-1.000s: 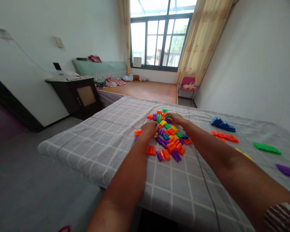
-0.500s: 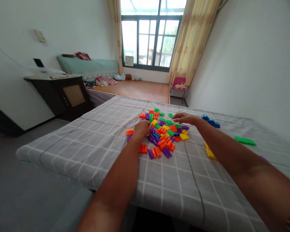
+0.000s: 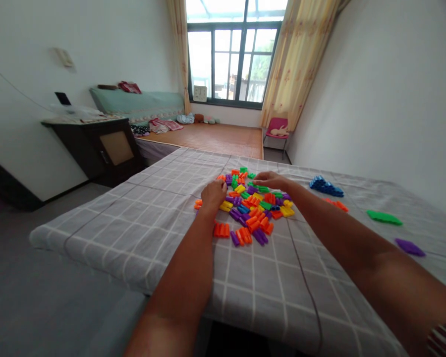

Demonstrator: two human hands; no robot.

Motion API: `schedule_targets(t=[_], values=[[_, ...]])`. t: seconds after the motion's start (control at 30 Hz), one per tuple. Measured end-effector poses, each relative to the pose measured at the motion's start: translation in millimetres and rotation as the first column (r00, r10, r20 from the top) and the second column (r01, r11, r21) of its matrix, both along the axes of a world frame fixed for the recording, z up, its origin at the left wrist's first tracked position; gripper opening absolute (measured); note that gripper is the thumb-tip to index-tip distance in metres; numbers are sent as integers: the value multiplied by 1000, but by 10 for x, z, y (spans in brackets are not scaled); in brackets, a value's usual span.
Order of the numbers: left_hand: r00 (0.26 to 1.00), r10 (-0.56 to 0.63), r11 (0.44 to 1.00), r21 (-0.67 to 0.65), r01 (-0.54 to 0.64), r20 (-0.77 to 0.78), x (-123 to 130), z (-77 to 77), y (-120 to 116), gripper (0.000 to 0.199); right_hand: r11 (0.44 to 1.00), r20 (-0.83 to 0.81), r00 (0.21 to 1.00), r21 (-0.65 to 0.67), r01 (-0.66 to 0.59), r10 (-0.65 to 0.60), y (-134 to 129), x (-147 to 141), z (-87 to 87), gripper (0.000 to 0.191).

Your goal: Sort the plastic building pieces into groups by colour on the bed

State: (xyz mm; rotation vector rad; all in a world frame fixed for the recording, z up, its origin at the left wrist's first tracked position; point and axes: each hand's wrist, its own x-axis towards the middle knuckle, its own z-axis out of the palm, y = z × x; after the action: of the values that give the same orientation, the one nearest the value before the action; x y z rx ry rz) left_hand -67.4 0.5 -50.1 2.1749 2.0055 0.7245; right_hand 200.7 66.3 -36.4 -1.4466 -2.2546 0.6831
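Observation:
A loose pile of small plastic pieces in orange, purple, yellow, green and blue (image 3: 257, 216) lies on a grey checked cloth (image 3: 134, 223). At the pile's left edge is my left hand (image 3: 213, 194), its fingers curled together; whatever they hold, if anything, is too small to name. My right hand (image 3: 269, 181) reaches over the far right part of the pile, palm down, near some green pieces (image 3: 260, 189). Its fingertips are too small to show whether they hold a piece.
On the right stand a blue stack (image 3: 326, 186), an orange group (image 3: 336, 205), a green group (image 3: 384, 217) and a purple group (image 3: 410, 247). Beyond the table are a low bed platform (image 3: 223, 139), a dark cabinet (image 3: 115, 147) and a pink chair (image 3: 277, 127).
My right hand has moved left over the pile. My left hand has shifted slightly left and up, uncovering yellow pieces. The view has turned a little, showing more of the purple group.

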Motion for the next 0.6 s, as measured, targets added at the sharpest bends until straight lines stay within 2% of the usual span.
schedule_targets(t=[0.1, 0.17, 0.3, 0.4, 0.5, 0.6], values=[[1000, -6, 1000, 0, 6, 27, -1, 10, -8, 35, 989, 46, 999, 147, -12, 5, 11, -383, -69, 41], [999, -20, 1000, -2, 20, 36, -1, -8, -1, 33, 970, 69, 997, 240, 23, -41, 26, -640, -149, 39], [996, -49, 999, 7, 49, 70, -22, -87, 55, 30, 955, 137, 982, 286, 83, -127, 43, -972, -256, 41], [977, -150, 988, 72, 140, 154, -14, -142, 109, 26, 964, 25, 997, 258, 68, -77, 10, -1018, -202, 37], [921, -287, 954, 166, 250, 263, 31, -158, 155, 25, 973, -133, 991, 224, 49, -20, -67, -971, -84, 42], [846, -327, 943, 197, 267, 421, 65, -138, 181, 23, 988, -284, 958, 156, 19, 26, -181, -896, 11, 44]])
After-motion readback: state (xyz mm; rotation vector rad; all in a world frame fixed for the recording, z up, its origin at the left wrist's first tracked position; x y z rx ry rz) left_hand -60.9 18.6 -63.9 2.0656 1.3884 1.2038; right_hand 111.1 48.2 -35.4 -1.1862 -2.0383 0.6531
